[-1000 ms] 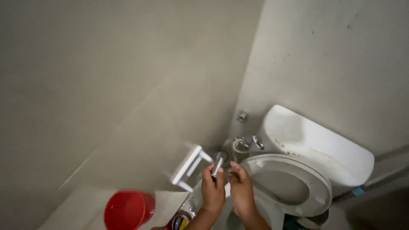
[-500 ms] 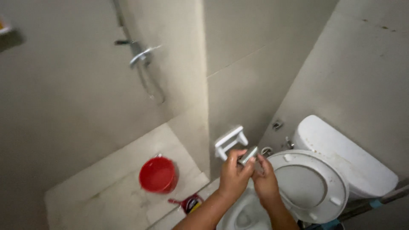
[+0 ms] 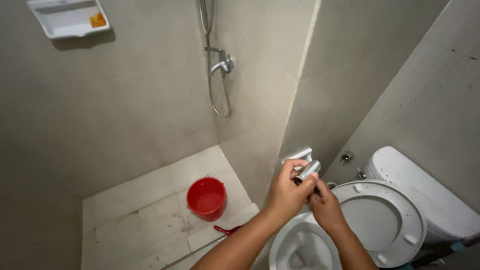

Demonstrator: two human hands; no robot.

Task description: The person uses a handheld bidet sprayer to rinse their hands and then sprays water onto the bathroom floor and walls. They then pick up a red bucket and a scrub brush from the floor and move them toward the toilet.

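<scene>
We gripped a short, shiny chrome cylinder between both hands above the open white toilet bowl: our left hand closed around it, our right hand pinching from five o'clock. A round red plastic bucket sat at nine o'clock on pale tile.

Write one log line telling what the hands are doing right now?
left hand: grips shiny metal cylinder | right hand: touches it from below | under hands: open toilet bowl | floor: red bucket
</scene>
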